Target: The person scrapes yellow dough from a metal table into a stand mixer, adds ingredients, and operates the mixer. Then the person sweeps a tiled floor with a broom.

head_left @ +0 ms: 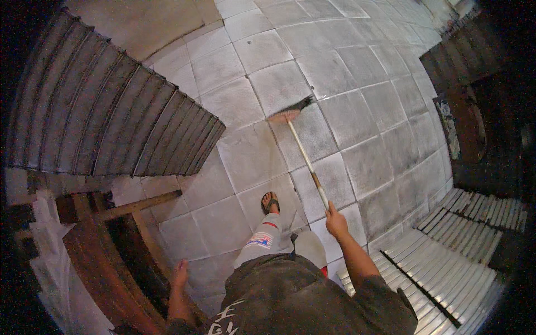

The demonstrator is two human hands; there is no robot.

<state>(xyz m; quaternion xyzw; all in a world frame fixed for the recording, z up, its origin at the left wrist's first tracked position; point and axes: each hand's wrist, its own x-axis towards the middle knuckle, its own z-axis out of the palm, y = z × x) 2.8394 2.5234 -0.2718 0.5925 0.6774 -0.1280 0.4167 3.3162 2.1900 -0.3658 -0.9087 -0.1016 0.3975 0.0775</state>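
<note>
My right hand point(336, 219) is closed around the upper end of a long, pale broom handle. The broom point(286, 116) reaches forward over the floor, with a reddish-pink head and dark bristles pressed against the tiles point(312, 134). Down at my left side hangs my left hand point(180, 274), holding nothing that I can see. Its fingers look loosely stretched out beside a curved brown wooden piece point(111, 273). My sandalled left foot point(270, 202) is on the tiles, behind the broom head.
Tall stacks of grey ridged panels point(111, 106) stand at the left. A wooden bar point(142, 205) juts out below them. Pale slatted stacks point(441, 257) lie near my right side. Dark stacked items point(474, 56) line the far right, and a tan surface point(151, 22) is at the upper left.
</note>
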